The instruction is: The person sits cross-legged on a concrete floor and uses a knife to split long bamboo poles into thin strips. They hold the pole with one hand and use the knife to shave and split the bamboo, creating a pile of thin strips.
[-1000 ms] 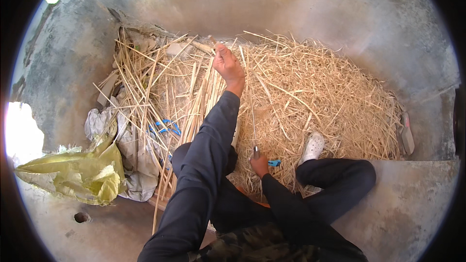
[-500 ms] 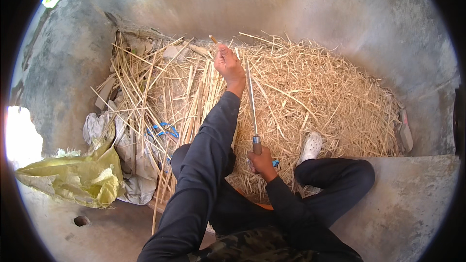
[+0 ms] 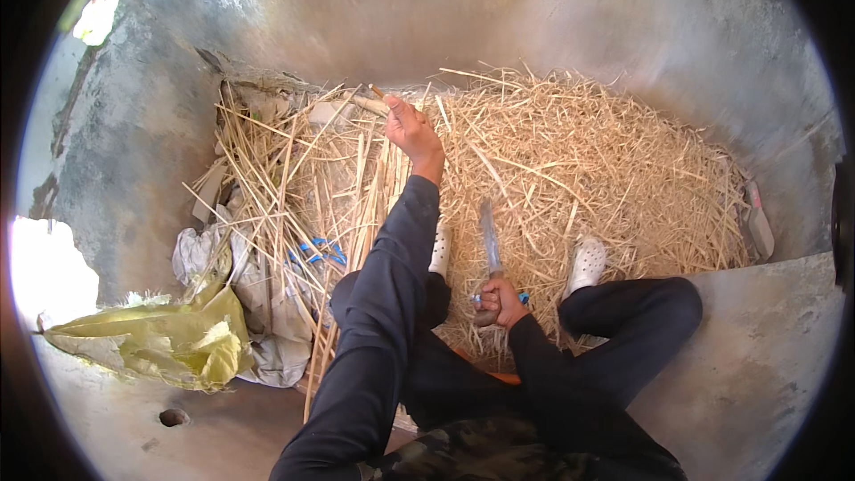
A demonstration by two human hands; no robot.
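Observation:
My left hand (image 3: 415,132) is stretched far out over the straw, its fingers closed around a thin brown stick (image 3: 377,90). Only one short end of the stick sticks out past the fingers; the rest is hidden. My right hand (image 3: 503,301), low near my legs, grips the wooden handle of a long knife (image 3: 491,236). Its blade points away from me over the chopped straw (image 3: 614,156) and looks slightly blurred. Long pale stalks (image 3: 283,160) lie loosely to the left of my left arm.
Concrete walls (image 3: 499,9) enclose the straw. At the left lie a yellow-green sack (image 3: 160,343) and a pale cloth (image 3: 276,343). A blue strip (image 3: 322,251) lies among the stalks. My white clogs (image 3: 586,263) rest in the straw. The ledge (image 3: 240,436) has a round hole (image 3: 174,417).
The knife has come down toward me and its blade now appears shorter and turned. My left hand keeps its hold on the stick. The whole view has shifted slightly.

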